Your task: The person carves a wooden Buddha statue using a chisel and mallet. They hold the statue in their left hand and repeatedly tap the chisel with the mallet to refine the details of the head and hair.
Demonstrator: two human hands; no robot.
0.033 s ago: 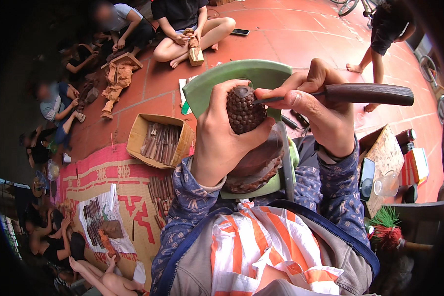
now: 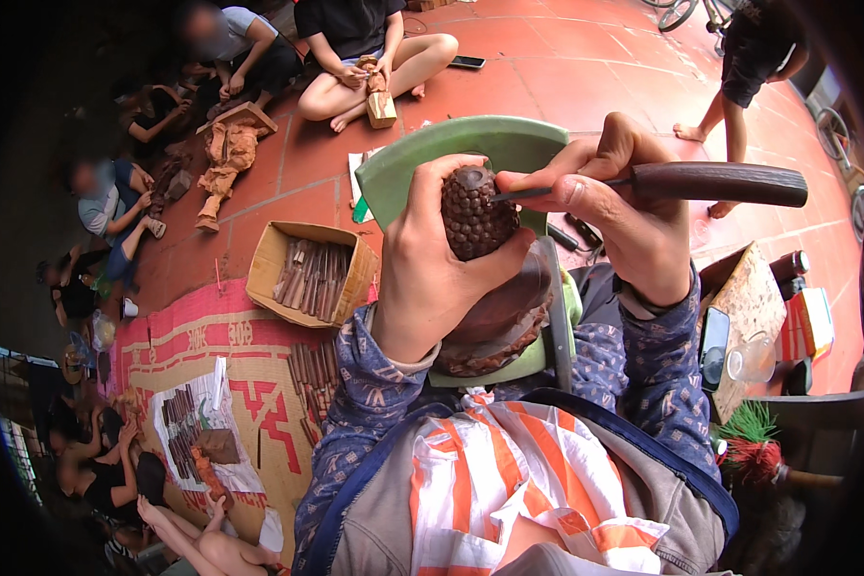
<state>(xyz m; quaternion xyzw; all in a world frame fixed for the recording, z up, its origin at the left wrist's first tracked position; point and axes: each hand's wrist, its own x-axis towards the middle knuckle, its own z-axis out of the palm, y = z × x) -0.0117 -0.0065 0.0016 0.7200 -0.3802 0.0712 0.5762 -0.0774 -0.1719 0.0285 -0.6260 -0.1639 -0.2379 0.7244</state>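
My left hand (image 2: 427, 283) grips a dark brown carved wooden piece (image 2: 475, 213) with a bumpy, scale-like surface and holds it upright over my lap. My right hand (image 2: 624, 216) is closed on a carving tool with a dark wooden handle (image 2: 725, 182). The tool's thin metal tip touches the upper right side of the carving. The lower part of the carving rests against a green plastic tray (image 2: 451, 154) lying on my knees. My sleeves are blue and patterned.
A cardboard box of chisels (image 2: 312, 274) stands on the red tile floor at my left, with more chisels (image 2: 312, 370) on a red and tan woven mat (image 2: 211, 341). Several people sit carving at the left and top. A phone (image 2: 713, 346) lies on a wooden board at right.
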